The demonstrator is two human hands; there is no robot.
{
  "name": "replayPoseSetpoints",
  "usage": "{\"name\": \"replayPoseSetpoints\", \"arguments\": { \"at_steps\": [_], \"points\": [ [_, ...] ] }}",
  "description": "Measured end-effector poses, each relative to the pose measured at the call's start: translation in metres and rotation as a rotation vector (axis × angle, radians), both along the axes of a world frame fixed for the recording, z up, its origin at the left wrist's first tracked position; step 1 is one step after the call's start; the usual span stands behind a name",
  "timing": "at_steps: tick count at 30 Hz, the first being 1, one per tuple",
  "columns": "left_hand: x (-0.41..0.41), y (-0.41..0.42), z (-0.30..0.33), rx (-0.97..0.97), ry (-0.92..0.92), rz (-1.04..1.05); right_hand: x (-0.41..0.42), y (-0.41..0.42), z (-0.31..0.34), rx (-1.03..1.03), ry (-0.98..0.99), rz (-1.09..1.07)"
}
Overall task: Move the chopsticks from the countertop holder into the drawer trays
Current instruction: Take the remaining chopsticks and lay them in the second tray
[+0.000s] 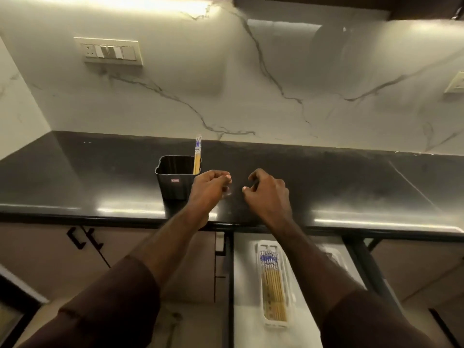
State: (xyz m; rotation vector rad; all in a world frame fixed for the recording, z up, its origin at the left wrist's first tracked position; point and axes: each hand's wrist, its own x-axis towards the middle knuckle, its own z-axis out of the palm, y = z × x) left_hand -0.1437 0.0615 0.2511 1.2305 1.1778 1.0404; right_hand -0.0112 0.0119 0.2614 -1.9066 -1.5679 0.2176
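A black square holder stands on the dark countertop with bamboo chopsticks leaning in its far right corner. My left hand hovers just right of the holder, fingers curled, nothing visible in it. A little further right, my right hand hovers over the counter with fingers bent and apart, empty. Below the counter edge an open drawer holds a white tray with several chopsticks lying lengthwise. A second tray to the right is mostly hidden by my right forearm.
A marble backsplash rises behind the counter, with a switch plate at upper left. Closed cabinet doors with black handles sit left of the drawer.
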Motion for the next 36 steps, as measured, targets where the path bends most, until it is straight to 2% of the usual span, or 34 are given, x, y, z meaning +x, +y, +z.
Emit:
{"name": "replayPoseSetpoints", "arguments": {
  "at_steps": [6,15,24,36],
  "points": [
    [-0.053,0.065,-0.005,-0.015,-0.035,0.030,-0.049,0.051,0.003,-0.011,-0.012,0.005],
    [-0.063,0.097,-0.017,-0.060,-0.085,0.027,-0.062,0.078,0.004,-0.054,-0.029,-0.008],
    [-0.065,0.123,-0.019,-0.008,-0.020,0.062,-0.064,0.101,0.002,-0.039,-0.008,0.042],
    [-0.049,0.243,-0.033,0.070,0.175,0.092,-0.061,0.181,-0.032,-0.130,0.017,-0.025]
  ]
}}
